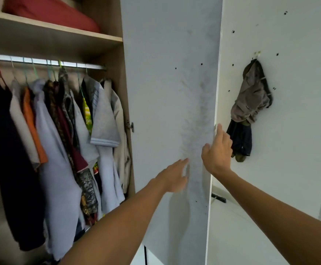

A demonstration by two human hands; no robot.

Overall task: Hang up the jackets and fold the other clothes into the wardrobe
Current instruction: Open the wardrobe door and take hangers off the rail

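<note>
- Wardrobe (106, 52) stands open on the left, its rail (45, 63) crowded with shirts and jackets (60, 131) on hangers; a red pillow (50, 12) lies on the shelf above.
- Both hands are at the white door (165, 111): the left hand (175, 175) is flat against its face with straight fingers, and the right hand (218, 150) is open at its outer edge. Neither holds clothing.
- Handling the door seems the step in hand.
- Next likely calls for fetching a garment, perhaps the bundle on the wall hook (251, 104).
</note>
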